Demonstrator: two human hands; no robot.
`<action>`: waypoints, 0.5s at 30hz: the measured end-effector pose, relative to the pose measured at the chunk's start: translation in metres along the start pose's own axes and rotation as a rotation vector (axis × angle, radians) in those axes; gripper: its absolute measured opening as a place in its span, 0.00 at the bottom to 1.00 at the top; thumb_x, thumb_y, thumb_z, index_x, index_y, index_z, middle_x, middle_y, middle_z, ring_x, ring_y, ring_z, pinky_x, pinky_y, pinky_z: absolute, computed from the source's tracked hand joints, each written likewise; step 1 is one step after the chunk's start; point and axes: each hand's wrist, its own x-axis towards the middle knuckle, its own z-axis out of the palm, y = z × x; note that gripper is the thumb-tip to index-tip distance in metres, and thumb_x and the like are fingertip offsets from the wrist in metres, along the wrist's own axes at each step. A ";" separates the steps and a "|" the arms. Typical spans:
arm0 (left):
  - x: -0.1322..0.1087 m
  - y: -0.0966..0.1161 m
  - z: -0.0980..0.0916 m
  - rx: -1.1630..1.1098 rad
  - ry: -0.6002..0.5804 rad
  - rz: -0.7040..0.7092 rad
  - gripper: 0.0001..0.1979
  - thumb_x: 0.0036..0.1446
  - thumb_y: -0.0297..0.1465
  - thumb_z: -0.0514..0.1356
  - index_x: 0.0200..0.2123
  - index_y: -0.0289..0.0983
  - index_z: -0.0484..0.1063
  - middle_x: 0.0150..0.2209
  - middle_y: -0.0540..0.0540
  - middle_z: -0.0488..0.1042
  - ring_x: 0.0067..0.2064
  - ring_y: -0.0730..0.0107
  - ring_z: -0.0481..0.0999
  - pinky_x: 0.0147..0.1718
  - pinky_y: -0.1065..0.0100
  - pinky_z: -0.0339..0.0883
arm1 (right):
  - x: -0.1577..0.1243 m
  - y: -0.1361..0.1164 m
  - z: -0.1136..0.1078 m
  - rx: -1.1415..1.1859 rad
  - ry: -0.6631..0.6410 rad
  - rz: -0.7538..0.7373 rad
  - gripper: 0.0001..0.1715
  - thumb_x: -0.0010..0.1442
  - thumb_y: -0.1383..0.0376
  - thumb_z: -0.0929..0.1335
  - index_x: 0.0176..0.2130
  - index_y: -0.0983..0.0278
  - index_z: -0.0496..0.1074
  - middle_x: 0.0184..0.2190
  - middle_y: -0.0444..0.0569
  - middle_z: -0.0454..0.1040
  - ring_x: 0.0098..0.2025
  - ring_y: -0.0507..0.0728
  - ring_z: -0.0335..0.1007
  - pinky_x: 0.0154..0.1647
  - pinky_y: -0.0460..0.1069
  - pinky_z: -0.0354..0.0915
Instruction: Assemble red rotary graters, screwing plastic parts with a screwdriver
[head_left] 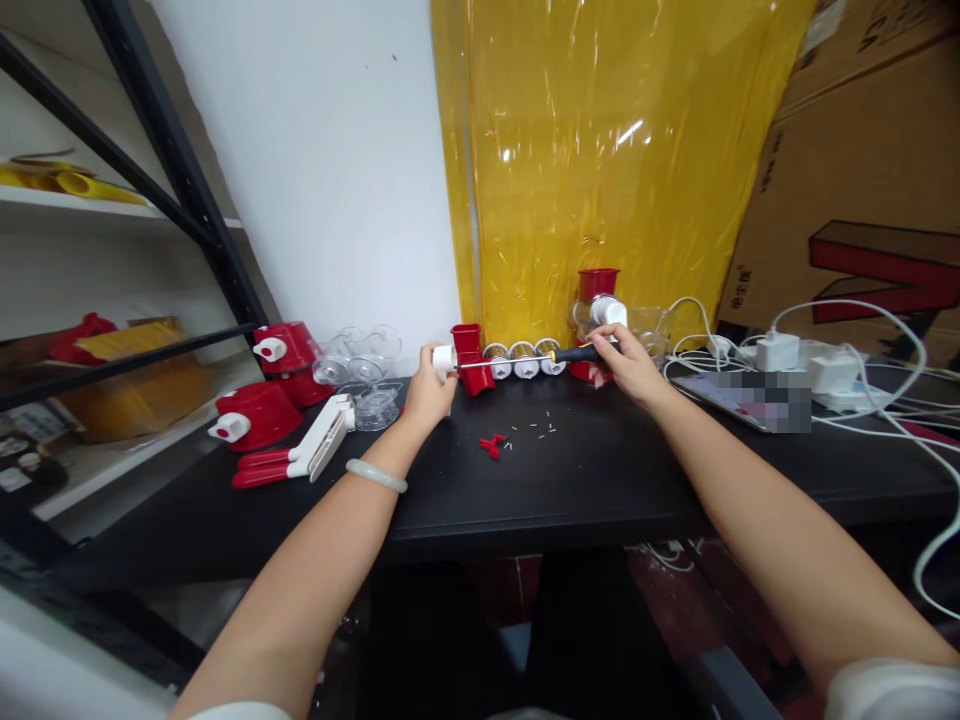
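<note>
My left hand (429, 392) is closed around a white round plastic part (445, 359), held above the black table. In my right hand (624, 362) is a screwdriver (576, 354) with a black and yellow handle. Its long shaft points left, and the tip meets the white part or lies right beside it. Behind the shaft stand a red plastic housing (466, 343) and several metal drums with white ends (525, 362). Small screws (534, 425) and a red plastic piece (492, 446) lie on the table between my hands.
Red bases (259, 412), white handles with red grips (304, 450) and clear plastic parts (375, 405) sit at the left. A red and white assembled device (598, 285) stands behind my right hand. A tablet (731, 400) and white chargers with cables (832, 370) occupy the right.
</note>
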 end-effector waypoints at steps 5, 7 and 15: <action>0.000 0.000 0.000 0.000 0.001 0.000 0.23 0.51 0.30 0.59 0.52 0.42 0.59 0.35 0.47 0.73 0.34 0.63 0.74 0.35 0.66 0.65 | 0.001 0.002 0.000 0.016 0.001 0.028 0.17 0.57 0.49 0.66 0.39 0.58 0.64 0.21 0.41 0.70 0.18 0.53 0.66 0.16 0.48 0.63; 0.000 0.000 0.000 0.000 0.006 -0.013 0.24 0.51 0.30 0.59 0.52 0.42 0.59 0.35 0.47 0.73 0.33 0.64 0.74 0.35 0.66 0.65 | 0.001 0.001 0.001 0.079 0.011 0.016 0.18 0.53 0.53 0.68 0.41 0.57 0.63 0.32 0.43 0.74 0.24 0.54 0.71 0.19 0.48 0.66; 0.000 0.002 -0.001 0.005 -0.018 -0.009 0.23 0.51 0.30 0.59 0.51 0.41 0.60 0.36 0.45 0.73 0.36 0.61 0.75 0.36 0.65 0.65 | 0.001 0.000 0.000 0.000 -0.007 0.003 0.20 0.56 0.48 0.68 0.40 0.58 0.64 0.20 0.40 0.70 0.16 0.51 0.65 0.17 0.47 0.63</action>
